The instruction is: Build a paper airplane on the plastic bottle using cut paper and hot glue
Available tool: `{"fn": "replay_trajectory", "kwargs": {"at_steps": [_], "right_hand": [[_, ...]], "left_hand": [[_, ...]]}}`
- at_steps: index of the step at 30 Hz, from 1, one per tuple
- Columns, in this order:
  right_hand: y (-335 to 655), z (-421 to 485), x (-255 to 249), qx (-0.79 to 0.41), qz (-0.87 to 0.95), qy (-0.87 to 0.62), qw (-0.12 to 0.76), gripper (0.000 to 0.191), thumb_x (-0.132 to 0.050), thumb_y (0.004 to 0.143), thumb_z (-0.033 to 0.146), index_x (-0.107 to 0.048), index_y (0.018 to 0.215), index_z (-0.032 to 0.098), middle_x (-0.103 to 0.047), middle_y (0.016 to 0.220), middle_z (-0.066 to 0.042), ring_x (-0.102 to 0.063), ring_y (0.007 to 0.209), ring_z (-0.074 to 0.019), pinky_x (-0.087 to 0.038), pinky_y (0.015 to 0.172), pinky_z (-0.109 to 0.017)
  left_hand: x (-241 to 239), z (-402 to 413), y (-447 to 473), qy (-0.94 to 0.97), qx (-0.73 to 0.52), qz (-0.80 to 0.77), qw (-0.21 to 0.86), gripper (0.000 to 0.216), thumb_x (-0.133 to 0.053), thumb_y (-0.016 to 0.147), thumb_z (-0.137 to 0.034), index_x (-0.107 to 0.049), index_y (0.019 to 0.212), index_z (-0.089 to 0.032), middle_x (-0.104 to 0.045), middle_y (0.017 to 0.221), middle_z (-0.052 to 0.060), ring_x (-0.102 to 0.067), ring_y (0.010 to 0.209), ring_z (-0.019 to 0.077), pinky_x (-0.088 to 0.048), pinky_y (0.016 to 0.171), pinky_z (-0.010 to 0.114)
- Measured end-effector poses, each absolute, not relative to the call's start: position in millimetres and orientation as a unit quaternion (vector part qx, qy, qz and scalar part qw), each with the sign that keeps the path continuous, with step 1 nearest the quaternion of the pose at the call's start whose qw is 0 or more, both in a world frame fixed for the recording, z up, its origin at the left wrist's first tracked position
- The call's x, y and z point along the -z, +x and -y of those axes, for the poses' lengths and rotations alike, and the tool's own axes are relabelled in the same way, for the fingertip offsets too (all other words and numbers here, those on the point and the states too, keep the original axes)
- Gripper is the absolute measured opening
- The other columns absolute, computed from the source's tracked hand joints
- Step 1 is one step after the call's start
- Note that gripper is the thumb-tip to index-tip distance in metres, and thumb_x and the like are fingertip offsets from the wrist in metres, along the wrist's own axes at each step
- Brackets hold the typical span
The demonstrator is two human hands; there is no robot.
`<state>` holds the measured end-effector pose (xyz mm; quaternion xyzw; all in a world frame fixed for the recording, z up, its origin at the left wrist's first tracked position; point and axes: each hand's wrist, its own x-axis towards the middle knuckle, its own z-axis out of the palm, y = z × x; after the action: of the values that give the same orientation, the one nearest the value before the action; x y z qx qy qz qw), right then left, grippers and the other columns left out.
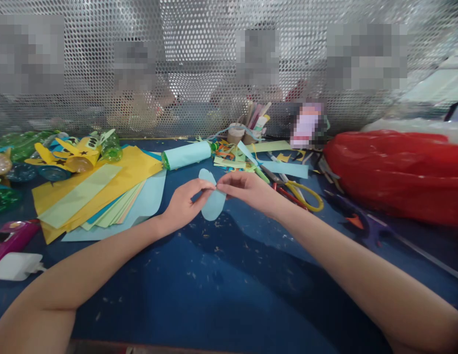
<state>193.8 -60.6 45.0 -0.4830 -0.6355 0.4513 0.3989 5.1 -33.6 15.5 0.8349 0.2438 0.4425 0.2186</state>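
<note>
Both my hands meet above the middle of the blue table (221,295) on a light blue paper cut-out (213,202) with rounded ends. My left hand (184,202) pinches its left side, fingers closed on it. From the right, my right hand (247,189) pinches the same cut-out near its middle. The paper is held a little above the table and is partly hidden by my fingers.
A stack of yellow, green and blue paper sheets (103,191) lies left. A bottle wrapped in light blue paper (186,154) lies behind. Yellow-handled scissors (306,194) and paper scraps (243,155) sit right of my hands. A red plastic bag (394,167) fills the right. Green bottles (15,162) stand far left.
</note>
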Motion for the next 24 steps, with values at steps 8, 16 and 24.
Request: {"fn": "replay_trajectory", "kwargs": {"at_steps": [8,16,24], "right_hand": [[197.6,60.4,-47.2,-0.394,0.685,-0.477,0.385,0.022,-0.067,0.074,0.038,-0.068,0.083,0.018,-0.066,0.073,-0.001,-0.057,0.063,-0.0116,-0.046,0.06,-0.027],[205.9,57.0,-47.8,-0.387,0.702,-0.474,0.364,0.021,-0.064,0.076,0.03,-0.072,0.092,0.02,-0.07,0.077,-0.002,-0.062,0.067,-0.0135,-0.052,0.066,-0.029],[208.0,57.5,-54.3,-0.481,0.636,-0.462,0.388,0.025,-0.061,0.08,0.04,-0.074,0.09,0.022,-0.071,0.09,-0.004,-0.066,0.08,-0.0161,-0.056,0.081,-0.036]], "left_hand": [[-14.3,33.1,4.9,0.83,-0.445,-0.263,0.209,0.015,-0.049,0.089,-0.023,-0.064,0.091,-0.022,-0.069,0.09,0.003,-0.063,0.085,0.0157,-0.047,0.079,0.028],[-10.0,30.7,5.1,0.812,-0.455,-0.279,0.236,0.014,-0.05,0.089,-0.024,-0.064,0.091,-0.022,-0.068,0.092,0.004,-0.062,0.086,0.0161,-0.047,0.079,0.028],[-9.4,30.9,5.0,0.797,-0.462,-0.285,0.266,0.014,-0.05,0.089,-0.027,-0.063,0.092,-0.021,-0.066,0.091,0.004,-0.06,0.084,0.0153,-0.047,0.076,0.026]]}}
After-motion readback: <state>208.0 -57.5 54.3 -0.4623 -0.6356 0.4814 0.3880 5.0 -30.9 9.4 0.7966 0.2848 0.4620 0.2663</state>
